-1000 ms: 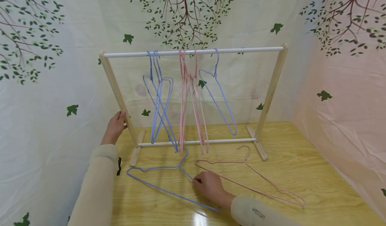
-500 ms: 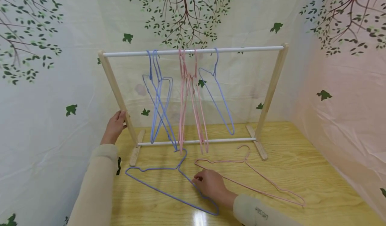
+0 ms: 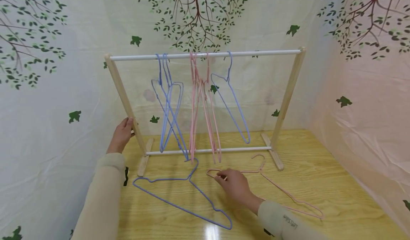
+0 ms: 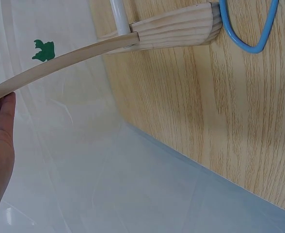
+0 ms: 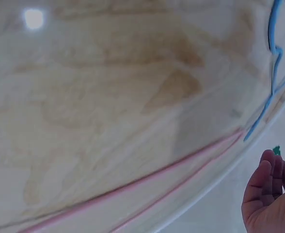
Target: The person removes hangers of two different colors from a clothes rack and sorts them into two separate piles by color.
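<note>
Head view first: what is changing around you?

Your right hand (image 3: 236, 185) is moving off the blue hanger (image 3: 190, 178) and is now sitting over the left end of the pink hanger (image 3: 261, 170). Its fingers are bending, but I'm not able to tell whether they are pinching the wire. The blue hanger is lying on the table (image 3: 144, 215), on the near side of the rack (image 3: 266, 52), apparently let go; the pink one is lying to its right. So your work is seemingly passing from blue to pink.

Left wrist view: is anything shifting there?

Hardly. Your left hand (image 4: 1, 145) is gripping the left post (image 4: 60, 66), presumably steadying it, while the wooden foot (image 4: 176, 26) is resting on the table.

Right wrist view, then?

Your fingers are curling at the lower right, with pink wires (image 5: 133, 183) running to their left; this blurred view isn't showing any contact.
</note>
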The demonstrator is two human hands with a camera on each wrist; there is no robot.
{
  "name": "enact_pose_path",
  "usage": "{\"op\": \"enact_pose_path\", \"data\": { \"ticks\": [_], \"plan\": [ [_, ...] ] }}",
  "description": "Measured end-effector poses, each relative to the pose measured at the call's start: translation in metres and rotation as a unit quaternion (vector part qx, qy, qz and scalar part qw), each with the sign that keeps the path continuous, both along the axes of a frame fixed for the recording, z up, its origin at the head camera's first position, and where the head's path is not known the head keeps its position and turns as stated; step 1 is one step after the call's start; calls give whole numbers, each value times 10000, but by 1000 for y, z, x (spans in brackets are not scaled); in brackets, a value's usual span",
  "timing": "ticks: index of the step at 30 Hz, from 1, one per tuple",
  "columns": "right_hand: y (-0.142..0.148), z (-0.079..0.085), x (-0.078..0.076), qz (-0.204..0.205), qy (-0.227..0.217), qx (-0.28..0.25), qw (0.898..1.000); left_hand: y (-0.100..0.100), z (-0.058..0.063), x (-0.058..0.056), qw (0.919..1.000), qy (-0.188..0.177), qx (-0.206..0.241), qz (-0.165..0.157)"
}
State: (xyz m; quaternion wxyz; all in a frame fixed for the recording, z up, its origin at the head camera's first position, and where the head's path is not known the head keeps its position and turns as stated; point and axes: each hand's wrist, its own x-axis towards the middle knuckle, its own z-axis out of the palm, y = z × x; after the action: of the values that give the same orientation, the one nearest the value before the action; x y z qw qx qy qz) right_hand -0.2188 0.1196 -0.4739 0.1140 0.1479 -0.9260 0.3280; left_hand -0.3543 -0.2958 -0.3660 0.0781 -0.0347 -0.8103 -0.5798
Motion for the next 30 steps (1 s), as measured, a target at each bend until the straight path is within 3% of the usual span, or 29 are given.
{"op": "enact_pose_path", "data": {
  "ticks": [13, 20, 30],
  "plan": [
    [34, 32, -13, -565, 18, -546, 9969, 0, 0, 2, 10000, 42, -28, 4],
    [57, 49, -23, -816, 248, -707, 9938, 0, 0, 1, 10000, 39, -35, -1],
    [89, 95, -39, -1371, 569, -1174, 9819, 0, -1, 0, 10000, 19, -2, -8]
  ]
}}
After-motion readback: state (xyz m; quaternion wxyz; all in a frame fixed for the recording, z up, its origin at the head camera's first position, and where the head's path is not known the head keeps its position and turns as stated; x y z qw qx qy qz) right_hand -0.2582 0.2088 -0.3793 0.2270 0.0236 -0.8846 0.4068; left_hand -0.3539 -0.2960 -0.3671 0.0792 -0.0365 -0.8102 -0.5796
